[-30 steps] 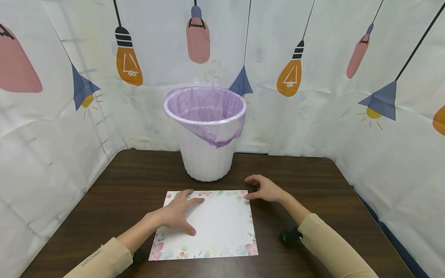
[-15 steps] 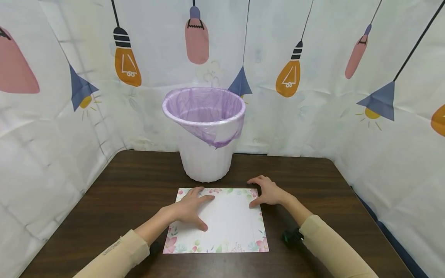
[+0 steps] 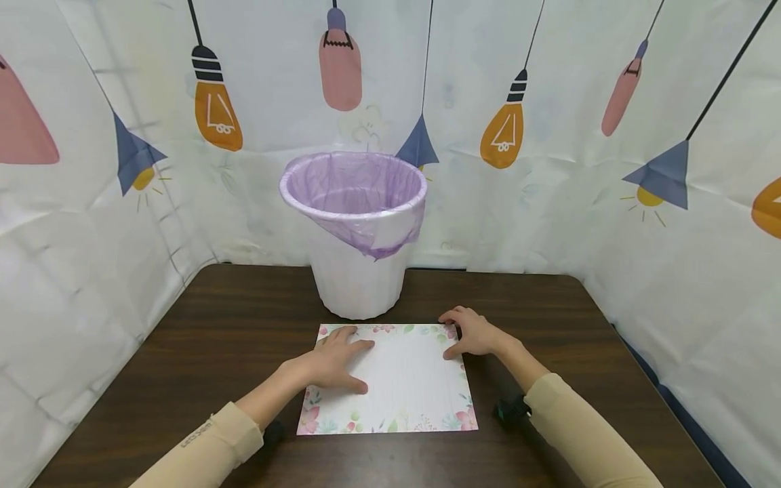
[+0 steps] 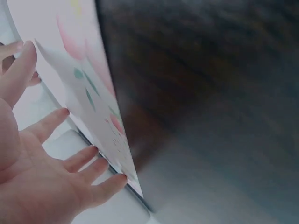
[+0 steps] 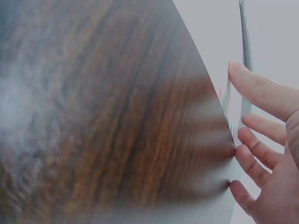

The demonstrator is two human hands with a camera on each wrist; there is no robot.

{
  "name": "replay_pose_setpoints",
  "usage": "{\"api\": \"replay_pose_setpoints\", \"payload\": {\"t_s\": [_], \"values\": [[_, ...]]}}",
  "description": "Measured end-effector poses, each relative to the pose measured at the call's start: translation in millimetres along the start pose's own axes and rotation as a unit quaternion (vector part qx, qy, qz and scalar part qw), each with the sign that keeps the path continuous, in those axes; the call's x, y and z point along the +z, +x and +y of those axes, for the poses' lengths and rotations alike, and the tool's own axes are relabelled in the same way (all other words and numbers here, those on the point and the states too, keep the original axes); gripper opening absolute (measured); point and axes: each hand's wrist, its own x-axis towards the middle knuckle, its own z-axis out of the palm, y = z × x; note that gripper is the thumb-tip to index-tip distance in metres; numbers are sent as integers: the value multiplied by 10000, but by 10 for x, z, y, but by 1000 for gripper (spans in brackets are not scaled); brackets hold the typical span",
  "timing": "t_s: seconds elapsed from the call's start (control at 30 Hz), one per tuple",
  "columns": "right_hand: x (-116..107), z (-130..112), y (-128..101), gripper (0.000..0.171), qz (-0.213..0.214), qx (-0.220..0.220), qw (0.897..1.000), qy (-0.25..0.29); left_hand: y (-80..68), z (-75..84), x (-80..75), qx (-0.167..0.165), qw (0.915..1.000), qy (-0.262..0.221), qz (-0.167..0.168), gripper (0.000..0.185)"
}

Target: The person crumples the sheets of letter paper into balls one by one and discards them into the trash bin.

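A sheet of white paper (image 3: 409, 386) with a printed border of pink flowers and green leaves lies flat on the dark wooden table. The left hand (image 3: 337, 362) rests on the paper's left part, fingers spread; in the left wrist view the fingertips of that hand (image 4: 51, 186) touch the sheet. At the upper right corner, the right hand (image 3: 472, 333) has its thumb on the paper and its other fingers near the far edge. Seen from the right wrist, the fingers of the right hand (image 5: 261, 154) are slightly bent along the paper's edge.
Just beyond the paper stands a white bin (image 3: 360, 278) with a purple plastic liner (image 3: 378, 237) folded over its rim. White cloth printed with lamps and bulbs (image 3: 244, 217) encloses the back and sides of the wooden table (image 3: 152, 393).
The paper has shifted right and slightly away from the person, together with the left hand. The right hand has moved a little right, its thumb now over the paper's corner.
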Motion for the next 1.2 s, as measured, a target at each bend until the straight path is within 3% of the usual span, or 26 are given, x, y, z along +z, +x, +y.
{"api": "replay_pose_setpoints", "payload": {"t_s": [0.23, 0.6, 0.83, 1.07, 1.2], "values": [[-47, 28, 11, 69, -90, 158, 9998, -12, -53, -68, -91, -226, 9995, -200, 72, 77], [-29, 86, -9, 56, -223, 206, 9975, 633, -168, -199, -143, -757, 9937, -706, 431, 75], [-6, 96, -51, 56, -41, 386, 9943, 994, -237, -252, -182, -698, 9913, -1007, 480, 72], [-26, 136, -115, 61, 404, -155, 9938, 1025, -296, -238, -229, -571, 9905, -1168, 457, 67], [-8, 213, -156, 57, 527, -407, 9890, 1318, -338, -252, -218, -474, 9884, -1347, 519, 67]]}}
